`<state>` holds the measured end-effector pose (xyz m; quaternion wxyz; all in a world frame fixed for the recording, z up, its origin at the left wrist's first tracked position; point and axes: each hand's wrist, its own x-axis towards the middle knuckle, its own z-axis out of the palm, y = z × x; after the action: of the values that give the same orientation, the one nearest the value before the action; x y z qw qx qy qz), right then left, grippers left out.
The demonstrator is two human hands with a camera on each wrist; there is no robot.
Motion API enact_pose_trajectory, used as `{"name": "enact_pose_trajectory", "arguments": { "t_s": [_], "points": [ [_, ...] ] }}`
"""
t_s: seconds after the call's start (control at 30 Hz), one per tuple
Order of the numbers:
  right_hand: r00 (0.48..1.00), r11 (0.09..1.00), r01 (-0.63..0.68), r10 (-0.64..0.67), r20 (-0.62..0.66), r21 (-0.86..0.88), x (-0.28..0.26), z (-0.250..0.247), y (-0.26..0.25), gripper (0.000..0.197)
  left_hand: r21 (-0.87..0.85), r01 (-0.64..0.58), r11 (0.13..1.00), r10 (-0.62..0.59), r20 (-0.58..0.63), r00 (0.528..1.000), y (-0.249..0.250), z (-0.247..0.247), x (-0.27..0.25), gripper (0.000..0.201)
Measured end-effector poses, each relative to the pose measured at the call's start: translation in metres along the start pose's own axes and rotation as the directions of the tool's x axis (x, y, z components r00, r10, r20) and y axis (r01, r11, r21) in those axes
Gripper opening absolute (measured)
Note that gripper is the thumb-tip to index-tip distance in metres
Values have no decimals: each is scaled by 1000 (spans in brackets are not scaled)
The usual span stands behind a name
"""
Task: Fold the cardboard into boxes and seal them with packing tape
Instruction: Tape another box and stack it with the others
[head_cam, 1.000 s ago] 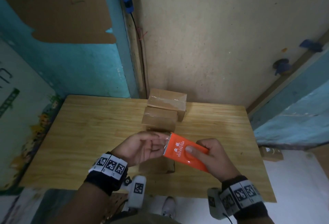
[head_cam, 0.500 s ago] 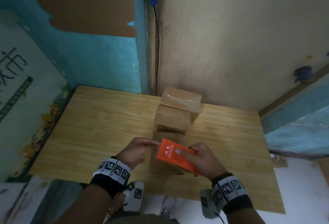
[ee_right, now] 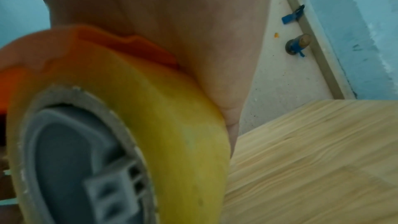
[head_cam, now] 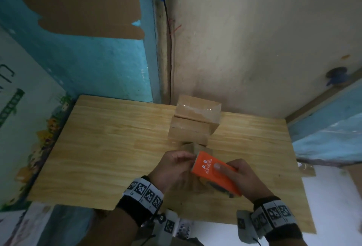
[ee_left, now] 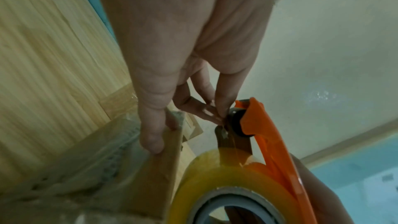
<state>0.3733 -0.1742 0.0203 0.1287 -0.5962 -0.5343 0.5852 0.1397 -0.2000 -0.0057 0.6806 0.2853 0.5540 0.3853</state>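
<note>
My right hand [head_cam: 235,175] grips an orange tape dispenser [head_cam: 212,169] loaded with a yellowish roll of packing tape [ee_left: 232,173]. My left hand [head_cam: 176,165] pinches the loose tape end [ee_left: 224,122] at the dispenser's front edge, while its little finger rests on the cardboard box [ee_left: 157,168] beneath. That box [head_cam: 195,148] lies on the wooden table [head_cam: 109,144], mostly hidden under both hands. In the right wrist view the tape roll [ee_right: 150,108] fills the frame under the orange dispenser body [ee_right: 90,43].
Two sealed cardboard boxes [head_cam: 197,110] [head_cam: 189,132] stand in a row behind the hands, toward the wall. A cable [head_cam: 169,50] runs down the wall corner. A flat cardboard piece [head_cam: 306,169] lies on the floor at the right.
The head view shifted, and both hands with the dispenser sit slightly lower over the box. The left hand's fingers have closed on the tape end at the dispenser's front.
</note>
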Motion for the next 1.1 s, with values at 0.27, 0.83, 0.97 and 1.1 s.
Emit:
{"name": "enact_pose_trajectory", "arguments": {
  "t_s": [0.27, 0.83, 0.97, 1.1],
  "points": [
    [996, 999, -21, 17, -86, -46, -18, -38, 13, 95, -14, 126, 992, -124, 82, 989, -8, 37, 20, 21],
    [996, 999, 11, -15, -93, -39, -26, -35, 8, 67, -347, 163, 924, -96, 203, 975, -18, 46, 20, 21],
    [996, 986, 41, -53, -72, -160, -26, -42, 10, 70, -3, 191, 982, -188, 135, 973, -2, 30, 16, 30],
    [996, 972, 75, -84, -30, -221, -21, -38, 7, 63, 163, 179, 970, -202, 135, 970, 20, 13, 9, 19]
  ]
}}
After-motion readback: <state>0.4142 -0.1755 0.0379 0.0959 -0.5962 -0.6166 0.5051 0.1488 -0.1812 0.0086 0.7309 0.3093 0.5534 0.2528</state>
